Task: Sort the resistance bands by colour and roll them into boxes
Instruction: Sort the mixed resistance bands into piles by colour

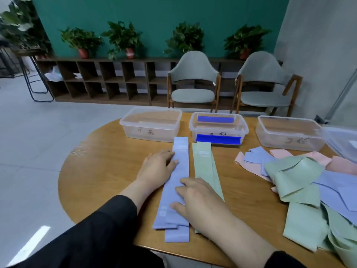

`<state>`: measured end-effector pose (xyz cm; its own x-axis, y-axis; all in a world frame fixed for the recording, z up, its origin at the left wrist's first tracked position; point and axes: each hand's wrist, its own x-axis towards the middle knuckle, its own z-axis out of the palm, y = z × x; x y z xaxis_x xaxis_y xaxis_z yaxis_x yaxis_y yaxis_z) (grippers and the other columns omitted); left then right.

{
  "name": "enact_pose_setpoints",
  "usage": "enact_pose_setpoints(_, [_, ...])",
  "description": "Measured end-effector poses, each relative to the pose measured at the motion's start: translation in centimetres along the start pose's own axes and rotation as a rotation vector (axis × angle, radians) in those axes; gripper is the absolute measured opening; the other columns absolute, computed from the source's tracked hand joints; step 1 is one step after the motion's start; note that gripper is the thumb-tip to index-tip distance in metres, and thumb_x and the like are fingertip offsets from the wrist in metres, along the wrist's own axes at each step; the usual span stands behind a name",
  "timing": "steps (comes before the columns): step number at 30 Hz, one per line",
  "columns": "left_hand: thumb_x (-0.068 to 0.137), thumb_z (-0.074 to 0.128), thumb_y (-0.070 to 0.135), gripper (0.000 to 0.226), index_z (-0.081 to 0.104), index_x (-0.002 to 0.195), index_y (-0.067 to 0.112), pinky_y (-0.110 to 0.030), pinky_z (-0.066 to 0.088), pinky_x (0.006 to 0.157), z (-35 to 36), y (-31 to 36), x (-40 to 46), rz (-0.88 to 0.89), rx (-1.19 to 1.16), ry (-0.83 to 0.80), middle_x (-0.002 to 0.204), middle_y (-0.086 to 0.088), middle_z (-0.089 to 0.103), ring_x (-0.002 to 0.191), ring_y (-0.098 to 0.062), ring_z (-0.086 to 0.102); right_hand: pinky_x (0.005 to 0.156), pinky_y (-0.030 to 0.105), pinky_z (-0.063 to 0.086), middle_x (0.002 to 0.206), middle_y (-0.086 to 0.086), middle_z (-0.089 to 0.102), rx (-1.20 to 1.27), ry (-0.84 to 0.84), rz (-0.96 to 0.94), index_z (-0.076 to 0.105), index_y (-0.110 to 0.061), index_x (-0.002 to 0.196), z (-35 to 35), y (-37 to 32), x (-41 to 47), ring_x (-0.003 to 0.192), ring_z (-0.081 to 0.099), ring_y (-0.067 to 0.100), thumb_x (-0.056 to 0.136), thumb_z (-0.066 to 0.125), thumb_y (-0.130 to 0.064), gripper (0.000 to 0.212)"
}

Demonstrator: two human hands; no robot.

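A stack of lilac-blue bands (180,171) lies flat and lengthwise on the wooden table (108,171). My left hand (157,167) rests flat on its left edge near the far end. My right hand (197,200) presses on the near half with straight fingers. A stack of pale green bands (204,163) lies parallel just to the right. A loose heap of green, blue and pink bands (309,182) covers the table's right side. Three clear plastic boxes stand in a row at the far edge: left box (150,123), middle box (219,128), right box (289,132).
The middle box has bright blue strips on its front and back. Part of another clear container (345,140) shows at the far right. Two grey chairs (194,82) and a low shelf with potted plants stand behind the table.
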<state>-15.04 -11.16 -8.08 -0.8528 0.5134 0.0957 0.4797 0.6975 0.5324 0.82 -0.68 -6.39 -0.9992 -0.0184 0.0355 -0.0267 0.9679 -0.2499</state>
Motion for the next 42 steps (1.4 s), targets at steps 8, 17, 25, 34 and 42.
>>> enact_pose_setpoints(8, [0.101,0.057,0.037,0.042,0.059,0.14,0.021,-0.034,0.043,0.104,-1.1,1.5,0.2,-0.022,-0.131,0.024,0.138,-0.001,0.063,0.127,-0.023,0.057,0.103,0.03,0.034,0.127,0.001,0.06,0.137,0.189,0.019,0.067,-0.015,0.119,-3.1,2.5,-2.2,0.12,0.05,0.022,0.098,0.055,-0.043,0.038])
enact_pose_setpoints(17, [0.102,0.053,0.027,0.028,0.067,0.126,0.022,-0.026,0.041,0.102,6.5,19.2,-4.2,0.341,-0.393,0.081,0.127,0.003,0.066,0.119,-0.012,0.056,0.077,0.025,0.037,0.1,-0.009,0.064,0.138,0.427,0.279,0.073,-0.022,0.106,-9.6,13.6,-8.7,0.101,0.057,0.013,0.095,0.062,-0.032,0.019])
enact_pose_setpoints(25, [0.096,0.053,0.057,0.066,0.036,0.154,0.032,-0.037,0.016,0.122,14.9,22.3,-7.1,0.361,-0.168,-0.022,0.164,0.001,0.028,0.151,-0.014,0.02,0.089,0.029,0.041,0.123,0.005,0.062,0.016,0.351,0.491,0.067,-0.017,0.121,-11.4,21.2,-14.6,0.112,0.057,0.023,0.096,0.058,-0.019,0.027])
enact_pose_setpoints(34, [0.101,0.053,0.044,0.048,0.054,0.144,0.022,-0.026,0.026,0.118,15.6,21.8,-6.5,0.278,-0.317,-0.018,0.154,0.002,0.047,0.143,-0.012,0.038,0.101,0.039,0.04,0.12,-0.017,0.054,0.121,0.22,0.346,0.056,-0.033,0.123,-11.5,21.2,-16.3,0.116,0.046,0.003,0.085,0.072,-0.025,0.042])
enact_pose_setpoints(42, [0.102,0.054,0.035,0.039,0.057,0.139,0.021,-0.026,0.029,0.117,14.4,22.1,-7.3,0.291,-0.485,0.108,0.149,0.008,0.05,0.141,-0.004,0.037,0.089,0.023,0.039,0.101,-0.013,0.061,0.081,0.35,0.226,0.072,-0.025,0.094,-11.4,20.8,-15.5,0.104,0.052,0.01,0.093,0.066,-0.024,0.007])
